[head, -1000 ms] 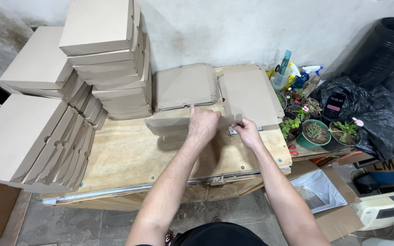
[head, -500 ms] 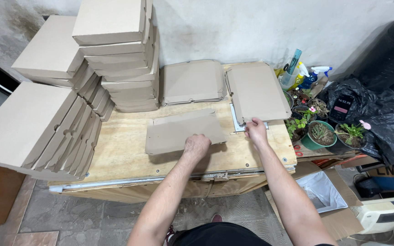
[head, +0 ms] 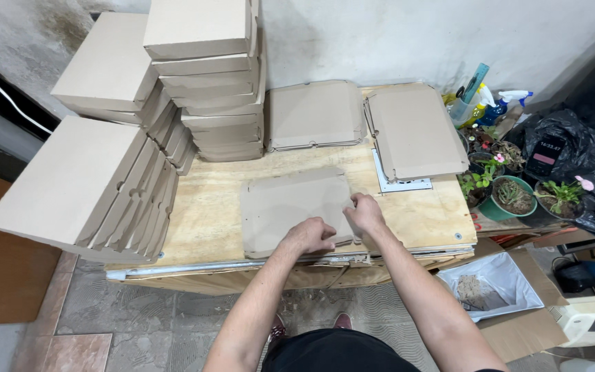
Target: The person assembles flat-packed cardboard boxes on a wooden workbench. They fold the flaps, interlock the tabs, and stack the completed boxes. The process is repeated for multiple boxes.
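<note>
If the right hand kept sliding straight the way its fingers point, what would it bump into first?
The right hand points up and left across the flat cardboard sheet. Past that, probably the stack of folded boxes at the back, though depth is hard to judge.

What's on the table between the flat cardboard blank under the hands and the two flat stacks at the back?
Bare plywood table between cardboard blank and flat stacks, per head view.

Bare forearms, no sleeves, black garment at the waist, dark red shoes
</note>
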